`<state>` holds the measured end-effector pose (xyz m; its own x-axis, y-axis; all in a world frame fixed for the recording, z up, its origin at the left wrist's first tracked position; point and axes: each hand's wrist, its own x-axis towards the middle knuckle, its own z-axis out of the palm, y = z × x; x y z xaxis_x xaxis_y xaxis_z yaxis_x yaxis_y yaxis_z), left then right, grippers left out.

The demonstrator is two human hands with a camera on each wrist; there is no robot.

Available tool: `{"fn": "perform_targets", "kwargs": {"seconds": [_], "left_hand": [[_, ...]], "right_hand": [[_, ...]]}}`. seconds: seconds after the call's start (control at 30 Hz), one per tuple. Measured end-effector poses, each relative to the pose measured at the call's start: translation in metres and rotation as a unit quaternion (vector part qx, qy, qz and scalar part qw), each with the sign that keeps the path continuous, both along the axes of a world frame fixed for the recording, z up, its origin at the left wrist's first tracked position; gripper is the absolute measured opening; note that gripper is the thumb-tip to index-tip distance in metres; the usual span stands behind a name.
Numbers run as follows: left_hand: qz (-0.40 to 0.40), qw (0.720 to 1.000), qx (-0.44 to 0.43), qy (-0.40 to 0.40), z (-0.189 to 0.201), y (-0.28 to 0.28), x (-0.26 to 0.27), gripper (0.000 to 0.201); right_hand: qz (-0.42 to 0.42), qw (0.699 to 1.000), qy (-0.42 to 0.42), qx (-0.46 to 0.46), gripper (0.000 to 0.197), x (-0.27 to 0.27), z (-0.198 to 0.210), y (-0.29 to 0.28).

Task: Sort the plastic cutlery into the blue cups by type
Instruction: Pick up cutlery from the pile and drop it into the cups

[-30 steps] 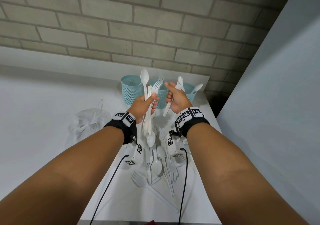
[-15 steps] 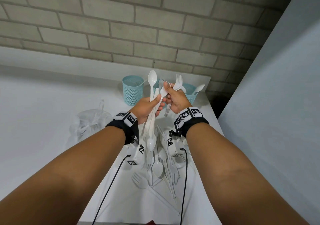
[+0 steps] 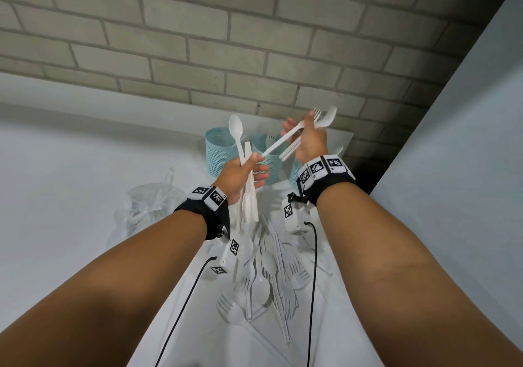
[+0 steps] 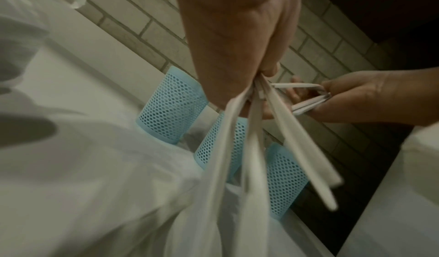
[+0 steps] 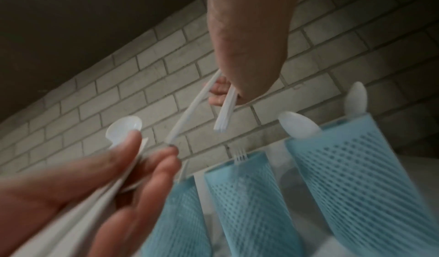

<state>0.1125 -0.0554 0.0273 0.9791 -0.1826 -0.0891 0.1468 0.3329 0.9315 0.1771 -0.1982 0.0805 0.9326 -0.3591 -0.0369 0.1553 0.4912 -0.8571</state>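
My left hand (image 3: 247, 170) grips a bundle of white plastic cutlery (image 3: 249, 196) with one spoon (image 3: 236, 129) standing up out of it. My right hand (image 3: 307, 136), raised above the cups, holds a few white forks (image 3: 321, 117) with tines up and right. One long fork handle (image 3: 280, 141) slants down to my left fingertips. Three blue mesh cups stand at the wall: left cup (image 3: 219, 148), middle cup (image 3: 266, 157), and right cup (image 3: 295, 171) half hidden by my wrist. In the right wrist view the right cup (image 5: 356, 167) holds spoons (image 5: 299, 124), and fork tines (image 5: 240, 154) poke from the middle cup (image 5: 247, 195).
A heap of loose white cutlery (image 3: 266, 276) lies on the white table (image 3: 70, 196) between my forearms. A crumpled clear plastic bag (image 3: 150, 205) sits left of it. The brick wall (image 3: 254, 41) is behind the cups, and a grey panel (image 3: 467, 168) closes the right side.
My right hand has drawn a fork out of the left hand's bundle and risen up and to the right. The hands, close together before, are now apart.
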Motion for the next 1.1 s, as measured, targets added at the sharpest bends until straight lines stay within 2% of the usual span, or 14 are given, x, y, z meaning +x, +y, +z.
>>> {"fn": "perform_targets", "kwargs": {"seconds": [0.1, 0.23, 0.47, 0.63, 0.67, 0.77, 0.83, 0.97, 1.1], "left_hand": [[0.036, 0.999, 0.010, -0.022, 0.001, 0.003, 0.007, 0.024], [0.052, 0.998, 0.021, -0.031, -0.001, 0.004, 0.018, 0.025], [0.028, 0.999, 0.027, -0.012, -0.005, 0.004, 0.025, 0.023], [-0.002, 0.999, 0.036, 0.003, -0.002, 0.004, 0.022, 0.025], [-0.007, 0.999, 0.039, 0.007, -0.001, 0.004, 0.020, 0.027], [-0.019, 0.999, 0.037, 0.023, 0.002, 0.002, 0.017, 0.034], [-0.032, 0.999, 0.029, 0.033, 0.005, 0.002, 0.016, 0.039], [-0.080, 0.995, 0.016, 0.054, 0.010, 0.002, 0.011, 0.040], [-0.119, 0.991, 0.012, 0.068, 0.015, 0.000, 0.003, 0.038]], "right_hand": [[-0.054, 0.997, -0.051, 0.029, 0.022, 0.015, 0.019, 0.005], [-0.102, 0.992, -0.057, -0.041, 0.032, 0.037, 0.028, 0.008], [-0.093, 0.986, -0.018, -0.140, 0.042, 0.069, -0.011, 0.018], [-0.023, 0.978, 0.023, -0.206, 0.014, 0.073, -0.040, 0.018], [-0.015, 0.974, 0.032, -0.223, 0.016, 0.071, -0.041, 0.018], [0.003, 0.969, 0.052, -0.243, 0.050, 0.063, -0.033, 0.017], [0.008, 0.971, 0.035, -0.235, 0.058, 0.059, -0.024, 0.017], [0.005, 0.974, -0.014, -0.227, 0.041, 0.045, -0.006, 0.018], [0.076, 0.955, -0.034, -0.284, 0.023, 0.021, -0.001, 0.019]]}}
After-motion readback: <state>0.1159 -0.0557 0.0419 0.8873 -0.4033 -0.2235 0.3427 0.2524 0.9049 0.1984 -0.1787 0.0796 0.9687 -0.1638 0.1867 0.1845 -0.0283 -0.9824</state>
